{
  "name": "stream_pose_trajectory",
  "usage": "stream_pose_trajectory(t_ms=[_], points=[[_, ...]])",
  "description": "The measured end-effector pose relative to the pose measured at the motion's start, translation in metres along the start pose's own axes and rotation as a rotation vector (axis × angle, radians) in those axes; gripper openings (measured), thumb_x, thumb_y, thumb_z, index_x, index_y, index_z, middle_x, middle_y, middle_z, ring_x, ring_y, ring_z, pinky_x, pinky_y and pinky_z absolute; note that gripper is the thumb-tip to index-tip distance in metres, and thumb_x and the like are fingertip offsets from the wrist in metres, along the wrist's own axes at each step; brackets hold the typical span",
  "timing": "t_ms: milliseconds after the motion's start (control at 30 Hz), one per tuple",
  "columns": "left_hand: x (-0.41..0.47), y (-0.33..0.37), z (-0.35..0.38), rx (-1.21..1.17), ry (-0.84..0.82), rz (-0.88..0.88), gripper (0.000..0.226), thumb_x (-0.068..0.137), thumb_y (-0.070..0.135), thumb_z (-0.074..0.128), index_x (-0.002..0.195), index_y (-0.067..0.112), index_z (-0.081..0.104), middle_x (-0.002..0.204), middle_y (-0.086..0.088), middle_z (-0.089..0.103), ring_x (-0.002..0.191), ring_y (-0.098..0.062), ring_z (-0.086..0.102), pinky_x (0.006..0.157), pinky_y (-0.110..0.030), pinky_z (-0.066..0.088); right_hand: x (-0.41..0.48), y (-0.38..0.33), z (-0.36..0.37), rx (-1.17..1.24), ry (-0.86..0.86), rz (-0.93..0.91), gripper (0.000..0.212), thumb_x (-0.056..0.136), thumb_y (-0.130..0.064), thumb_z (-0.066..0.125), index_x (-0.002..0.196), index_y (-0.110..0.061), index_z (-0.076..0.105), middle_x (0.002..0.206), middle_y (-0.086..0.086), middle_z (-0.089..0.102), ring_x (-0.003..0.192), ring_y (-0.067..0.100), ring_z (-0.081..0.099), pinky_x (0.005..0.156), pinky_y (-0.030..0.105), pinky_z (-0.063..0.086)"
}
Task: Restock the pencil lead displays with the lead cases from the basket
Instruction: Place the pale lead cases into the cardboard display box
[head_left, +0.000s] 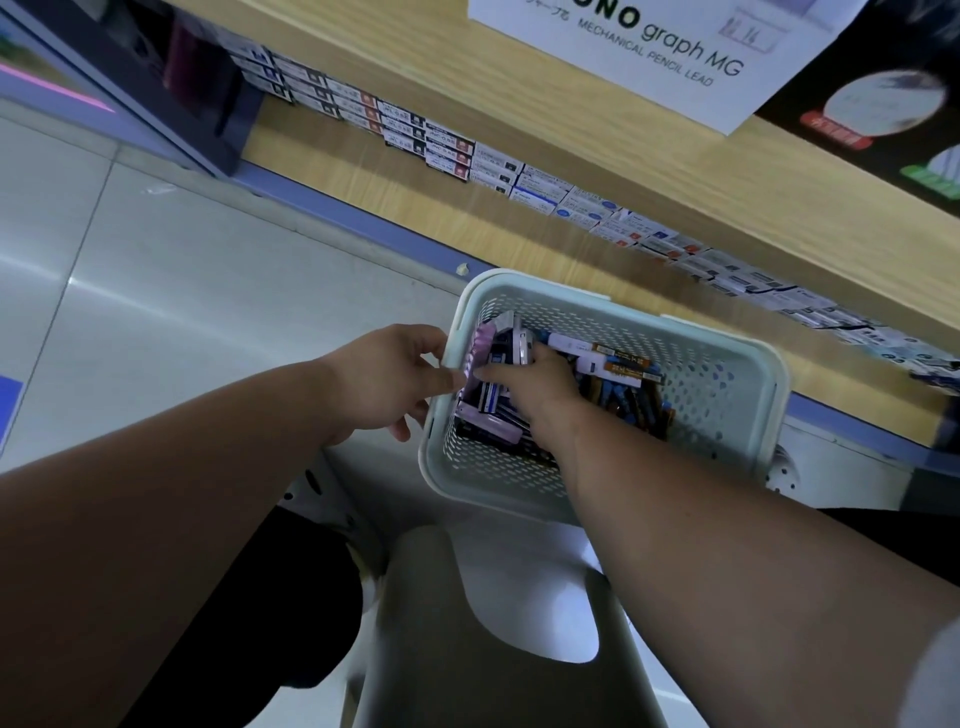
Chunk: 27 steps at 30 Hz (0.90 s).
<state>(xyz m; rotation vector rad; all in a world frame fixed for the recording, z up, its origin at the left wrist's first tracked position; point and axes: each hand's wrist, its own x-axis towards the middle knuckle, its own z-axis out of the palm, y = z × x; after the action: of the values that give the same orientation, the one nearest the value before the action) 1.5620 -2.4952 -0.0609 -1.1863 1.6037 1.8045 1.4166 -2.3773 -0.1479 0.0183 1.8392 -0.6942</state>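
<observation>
your left hand (384, 387) gripping the pale basket (727, 374) by its rim, your right hand (540, 389) inside it, fingers curled round stacked lead cases (501, 348), boxed stock (447, 148) along the wooden shelf

Both forearms are bare from the wrists upward, broad and smooth. They end in a left hand (384, 384) and a right hand (535, 387) with short, thick fingers (415, 358). Well below and right of the white perforated plastic basket (727, 358), a blurred pale grey sleeve (948, 670) caps the right upper arm. Below and left of that basket, black fabric (249, 613) covers one leg. More black cloth (893, 530) shows at its lower right.
</observation>
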Motion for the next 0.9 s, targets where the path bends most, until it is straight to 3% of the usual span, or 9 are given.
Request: stream_pose_trajectory(t_ms=[67,133,267,400,500,633,700,800,900], points=[[0.0,-0.001,0.001,-0.011,-0.001,0.001,0.018,0.094,0.032,0.064,0.109,0.022,0.066,0.095,-0.006,0.076,0.087,-0.031,0.072,0.061,-0.035,0.06,-0.001,-0.003,-0.001,0.065,-0.036,0.038,0.046,0.075,-0.008,0.087,0.115,-0.016,0.064,0.097,0.003,0.073,0.069,0.013,0.062,0.045,0.018,0.043],[0.0,-0.001,0.001,-0.02,0.001,-0.001,0.02,0.093,0.034,0.065,0.108,0.021,0.066,0.095,-0.007,0.076,0.088,-0.033,0.071,0.063,-0.037,0.059,-0.002,-0.005,-0.003,0.082,-0.057,0.05,0.055,0.075,-0.007,0.087,0.122,-0.019,0.063,0.104,0.004,0.073,0.061,0.006,0.058,0.041,0.017,0.04],[0.002,-0.001,0.0,-0.015,-0.002,-0.011,0.017,0.095,0.03,0.065,0.107,0.019,0.067,0.095,-0.009,0.075,0.089,-0.035,0.071,0.064,-0.038,0.059,-0.004,-0.007,-0.001,0.115,-0.077,0.029,0.059,0.076,-0.006,0.087,0.128,-0.017,0.062,0.109,0.006,0.073,0.068,0.007,0.063,0.037,0.011,0.039],[0.002,0.0,-0.002,-0.011,-0.007,-0.015,0.016,0.094,0.028,0.067,0.108,0.02,0.067,0.097,-0.012,0.074,0.091,-0.036,0.07,0.062,-0.037,0.059,-0.009,-0.01,-0.004,0.121,-0.115,0.143,0.029,0.082,-0.013,0.084,0.101,-0.017,0.062,0.056,-0.005,0.059,0.031,0.003,0.04,0.035,0.018,0.028],[0.002,0.002,-0.002,0.001,-0.011,-0.017,0.015,0.094,0.026,0.066,0.108,0.022,0.067,0.097,-0.011,0.075,0.09,-0.034,0.071,0.06,-0.034,0.058,-0.009,-0.01,-0.002,0.064,-0.103,0.18,0.026,0.082,-0.02,0.085,0.082,-0.018,0.059,0.038,-0.011,0.047,0.035,0.006,0.032,0.044,0.025,0.024],[0.003,0.0,-0.003,0.012,-0.01,-0.017,0.015,0.095,0.025,0.065,0.109,0.021,0.067,0.097,-0.011,0.075,0.088,-0.033,0.071,0.061,-0.034,0.059,-0.01,-0.011,0.002,0.065,-0.111,0.15,0.021,0.085,-0.019,0.081,0.081,-0.018,0.061,0.038,-0.011,0.05,0.032,0.005,0.037,0.04,0.022,0.026],[0.003,0.0,-0.003,0.009,-0.011,-0.013,0.014,0.095,0.026,0.065,0.108,0.021,0.067,0.097,-0.011,0.075,0.086,-0.033,0.071,0.061,-0.035,0.058,-0.013,-0.012,0.005,0.01,-0.081,0.092,0.019,0.085,-0.025,0.082,0.089,-0.016,0.066,0.05,-0.008,0.059,0.045,0.01,0.049,0.043,0.021,0.031],[0.003,0.0,-0.003,0.017,-0.008,-0.008,0.013,0.095,0.024,0.064,0.108,0.022,0.067,0.096,-0.01,0.074,0.08,-0.028,0.07,0.06,-0.034,0.058,-0.019,-0.01,0.007,-0.019,-0.07,0.071,0.038,0.087,-0.037,0.079,0.112,-0.012,0.065,0.091,0.003,0.069,0.072,0.017,0.061,0.047,0.019,0.041],[0.003,0.0,-0.002,0.028,-0.002,-0.005,0.013,0.096,0.023,0.063,0.108,0.022,0.067,0.095,-0.01,0.074,0.076,-0.022,0.068,0.059,-0.032,0.058,-0.027,-0.014,0.0,0.006,-0.127,0.096,0.021,0.093,-0.03,0.073,0.092,-0.014,0.058,0.056,-0.004,0.061,0.044,0.007,0.055,0.033,0.011,0.032]])
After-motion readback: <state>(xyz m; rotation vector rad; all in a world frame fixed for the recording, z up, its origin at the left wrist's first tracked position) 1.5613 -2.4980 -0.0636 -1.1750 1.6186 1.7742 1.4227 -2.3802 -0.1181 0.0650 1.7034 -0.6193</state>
